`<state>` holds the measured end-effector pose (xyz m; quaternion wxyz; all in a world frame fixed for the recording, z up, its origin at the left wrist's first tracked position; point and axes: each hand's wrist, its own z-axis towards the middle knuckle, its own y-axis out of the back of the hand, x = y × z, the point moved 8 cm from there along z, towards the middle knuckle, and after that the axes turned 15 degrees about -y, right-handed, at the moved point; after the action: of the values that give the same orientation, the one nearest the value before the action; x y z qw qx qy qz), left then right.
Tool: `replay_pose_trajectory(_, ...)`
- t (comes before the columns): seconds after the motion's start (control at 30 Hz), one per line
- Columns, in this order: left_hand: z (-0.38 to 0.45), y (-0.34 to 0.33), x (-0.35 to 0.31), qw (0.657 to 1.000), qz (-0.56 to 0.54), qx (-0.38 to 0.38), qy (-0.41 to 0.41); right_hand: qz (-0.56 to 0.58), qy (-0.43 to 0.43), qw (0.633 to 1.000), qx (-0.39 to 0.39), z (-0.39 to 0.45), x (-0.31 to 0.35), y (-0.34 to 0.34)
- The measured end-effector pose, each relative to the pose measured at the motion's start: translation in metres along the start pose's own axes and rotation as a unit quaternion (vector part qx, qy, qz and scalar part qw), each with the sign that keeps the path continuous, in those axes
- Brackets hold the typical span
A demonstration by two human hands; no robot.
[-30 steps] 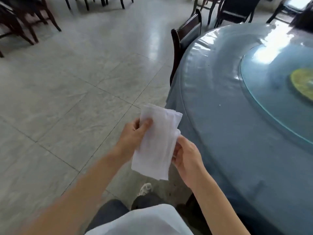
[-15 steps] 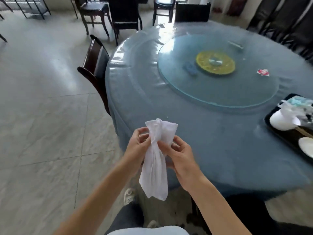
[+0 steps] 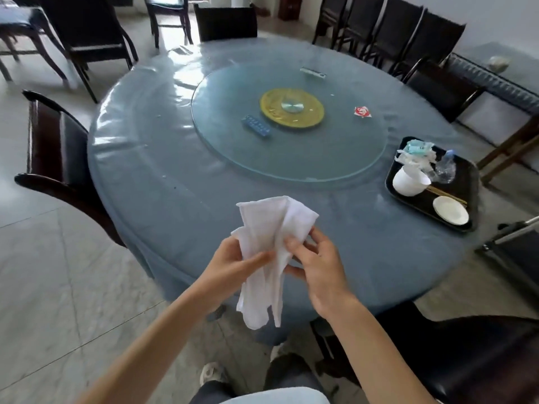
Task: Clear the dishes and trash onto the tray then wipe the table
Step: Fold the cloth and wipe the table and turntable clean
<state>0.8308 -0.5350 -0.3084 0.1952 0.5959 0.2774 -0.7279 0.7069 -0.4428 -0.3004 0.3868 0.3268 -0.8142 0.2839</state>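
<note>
Both hands (image 3: 233,265) (image 3: 316,268) pinch a crumpled white cloth (image 3: 269,252); its lower end hangs loose.

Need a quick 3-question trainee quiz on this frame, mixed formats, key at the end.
1. True or false: the white cloth lies flat on the table.
2. What holds the cloth? A) left hand only B) right hand only C) both hands
3. Fill in: the white bowl and small white plate sit on the black ____.

Key: 1 false, it is held above the table's near edge; 2 C; 3 tray.
</note>
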Motion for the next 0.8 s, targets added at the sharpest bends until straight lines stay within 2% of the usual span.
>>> replay_pose_trajectory(0.1, 0.008, 0.028, 0.009, 0.996, -0.008, -0.072, 0.048, 0.019, -0.022, 0.999, -0.015, 0.005, 0.015, 0.020)
replay_pose_trajectory(0.2, 0.017, 0.046, 0.015, 0.990, -0.032, -0.112, 0.082, 0.033, -0.012, 0.999, -0.009, 0.009, 0.040, 0.043)
replay_pose_trajectory(0.47, 0.051, 0.048, -0.005, 0.996, 0.019, -0.091, 0.013, -0.055, 0.046, 0.997, 0.007, 0.025, 0.083, 0.066)
replay_pose_trajectory(0.57, 0.059, 0.045, -0.025, 0.992, 0.071, -0.086, -0.052, -0.095, 0.076, 0.991, -0.051, 0.037, 0.089, 0.081)
replay_pose_trajectory(0.67, 0.064, 0.039, -0.038, 0.980, 0.156, -0.084, -0.089, -0.146, 0.070, 0.972, -0.171, 0.045, 0.091, 0.093)
replay_pose_trajectory(0.7, 0.066, 0.037, -0.039, 0.974, 0.185, -0.088, -0.094, -0.155, 0.068, 0.967, -0.188, 0.044, 0.091, 0.088)
replay_pose_trajectory(0.73, 0.069, 0.033, -0.039, 0.969, 0.209, -0.092, -0.094, -0.161, 0.069, 0.969, -0.177, 0.044, 0.089, 0.078)
replay_pose_trajectory(0.8, 0.073, 0.025, -0.038, 0.966, 0.224, -0.099, -0.088, -0.160, 0.064, 0.982, -0.081, 0.046, 0.080, 0.041)
